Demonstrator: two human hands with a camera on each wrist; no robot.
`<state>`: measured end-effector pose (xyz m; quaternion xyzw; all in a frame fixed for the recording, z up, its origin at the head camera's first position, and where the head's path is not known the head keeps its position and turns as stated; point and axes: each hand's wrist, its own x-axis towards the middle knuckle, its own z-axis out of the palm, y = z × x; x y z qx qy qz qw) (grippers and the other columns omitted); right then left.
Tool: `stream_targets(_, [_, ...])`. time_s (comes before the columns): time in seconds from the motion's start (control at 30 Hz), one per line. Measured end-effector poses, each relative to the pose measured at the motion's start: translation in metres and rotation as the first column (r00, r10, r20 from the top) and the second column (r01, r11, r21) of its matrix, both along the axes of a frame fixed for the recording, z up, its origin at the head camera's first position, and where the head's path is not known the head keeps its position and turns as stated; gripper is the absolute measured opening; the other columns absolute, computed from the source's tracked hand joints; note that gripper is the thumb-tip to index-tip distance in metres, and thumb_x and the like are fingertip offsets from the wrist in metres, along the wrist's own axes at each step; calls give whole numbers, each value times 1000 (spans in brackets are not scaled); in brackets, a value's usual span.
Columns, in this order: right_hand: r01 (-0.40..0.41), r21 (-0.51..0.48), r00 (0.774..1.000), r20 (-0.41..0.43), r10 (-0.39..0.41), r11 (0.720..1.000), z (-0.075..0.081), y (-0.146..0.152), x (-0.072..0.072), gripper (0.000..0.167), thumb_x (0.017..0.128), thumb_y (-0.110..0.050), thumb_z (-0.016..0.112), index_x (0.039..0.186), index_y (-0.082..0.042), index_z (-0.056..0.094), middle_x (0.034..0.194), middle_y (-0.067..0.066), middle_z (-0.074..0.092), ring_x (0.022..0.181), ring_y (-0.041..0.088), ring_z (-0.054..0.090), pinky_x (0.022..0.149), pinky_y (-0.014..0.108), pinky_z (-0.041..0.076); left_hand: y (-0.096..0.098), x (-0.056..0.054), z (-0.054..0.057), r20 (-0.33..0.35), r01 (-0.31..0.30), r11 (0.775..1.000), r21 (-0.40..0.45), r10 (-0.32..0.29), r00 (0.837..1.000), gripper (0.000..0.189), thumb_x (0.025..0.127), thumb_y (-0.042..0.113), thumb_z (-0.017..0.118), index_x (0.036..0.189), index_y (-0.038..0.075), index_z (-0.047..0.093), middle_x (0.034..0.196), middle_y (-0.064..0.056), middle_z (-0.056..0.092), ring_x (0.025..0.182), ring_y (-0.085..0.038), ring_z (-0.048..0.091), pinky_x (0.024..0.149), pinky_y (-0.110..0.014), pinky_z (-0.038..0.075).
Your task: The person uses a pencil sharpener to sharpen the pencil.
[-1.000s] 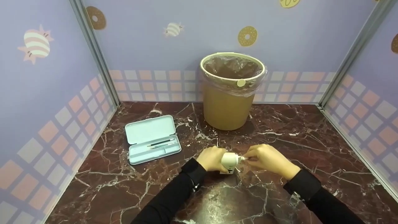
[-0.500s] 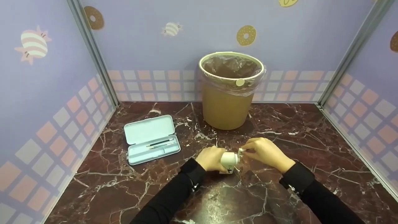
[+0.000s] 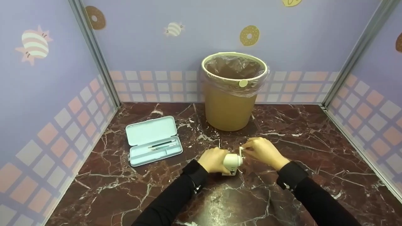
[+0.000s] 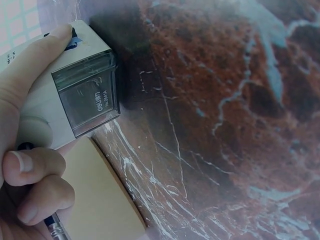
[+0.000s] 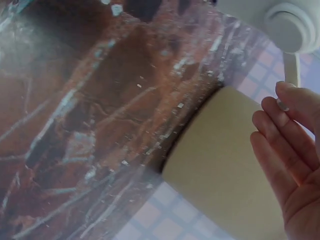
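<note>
A white hand-crank pencil sharpener [image 3: 231, 161] is at the front middle of the marble-patterned table, gripped by my left hand [image 3: 213, 160]. Its dark see-through shavings drawer [image 4: 89, 95] shows in the left wrist view. Under the curled fingers of that hand runs a dark pencil [image 4: 57, 230] with a metal ferrule; its other end is hidden at the sharpener. On the sharpener's right side, my right hand [image 3: 263, 153] pinches the knob of the crank handle [image 3: 240, 152] between thumb and forefinger. The crank arm points upward in the head view.
Behind the hands stands a tan trash bin [image 3: 229, 110] lined with a clear bag. To the left lies an opened light-blue pencil case [image 3: 151, 130] with several pencils [image 3: 161, 145] inside. Patterned panels [image 3: 176, 47] wall the table at the back and both sides.
My right hand has turned the crank from pointing out toward the right hand to pointing up, moving slightly up and left. My left hand keeps the sharpener in place.
</note>
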<state>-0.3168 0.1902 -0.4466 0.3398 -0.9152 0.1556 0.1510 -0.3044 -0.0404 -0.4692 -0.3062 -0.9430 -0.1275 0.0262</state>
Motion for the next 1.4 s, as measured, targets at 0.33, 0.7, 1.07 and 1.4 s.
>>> stream_targets(0.33, [-28,56,999,32,26,998,-30,-2,-4,11,83,-6,79,93,-10,82,85,5,76,75,23,72,70,40,60,1,1,-2,-29,-5,1000,-24,4,1000,50,66,40,93,100,11,71,93,-3,77,81,-20,72,68,-34,60])
stream_targets(0.7, [-132,72,988,87,125,989,-44,-1,9,10,81,-12,84,75,-8,76,76,3,75,67,16,70,62,31,58,-1,1,-1,-14,-6,1000,7,7,1000,52,65,40,94,100,10,71,93,-3,77,81,-21,72,70,-33,59])
stream_targets(1.07, [-171,19,968,188,165,985,-47,2,17,4,83,-7,81,86,-10,81,82,1,78,70,9,69,64,24,57,-2,1,-2,3,-3,1000,21,3,1000,52,65,39,95,101,10,71,94,-4,77,82,-21,72,72,-33,60])
stream_targets(1.4, [-115,-10,963,246,113,993,-45,3,17,11,80,-15,85,81,-8,77,79,2,74,66,2,62,60,19,52,-1,1,0,29,-22,999,36,21,999,50,65,39,94,100,10,71,93,-4,77,82,-21,71,71,-34,59])
